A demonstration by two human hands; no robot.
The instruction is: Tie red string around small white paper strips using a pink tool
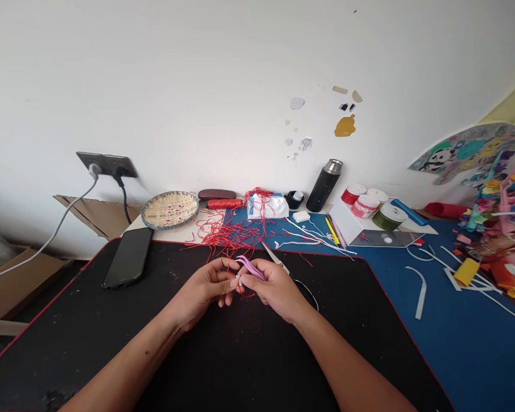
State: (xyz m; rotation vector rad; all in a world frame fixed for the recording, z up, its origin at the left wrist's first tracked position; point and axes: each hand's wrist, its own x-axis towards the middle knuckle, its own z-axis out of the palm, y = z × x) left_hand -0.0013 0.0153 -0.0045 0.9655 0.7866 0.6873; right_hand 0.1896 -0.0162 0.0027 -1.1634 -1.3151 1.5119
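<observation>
My left hand [209,287] is closed, its thumb and fingertips pinching a small knotted piece of red and white cord [239,280]. Purple curved tweezers [251,267] rest in my right hand [277,287], their bent tips pointing up and left. The right thumb and fingertips also meet at the cord piece. Both hands are together above the black mat [223,355]. Just beyond the right hand lies a pair of scissors [276,257], with its handles partly hidden by that hand. Loose red cord [236,237] is heaped behind the hands.
A phone [129,257] and a woven basket [170,209] are at the left. Along the wall stand a red thread spool [224,203], a tissue pack [278,206] and a black thermos [325,186]. Cord spools [389,216] sit on a white box; paper scraps [467,272] lie right.
</observation>
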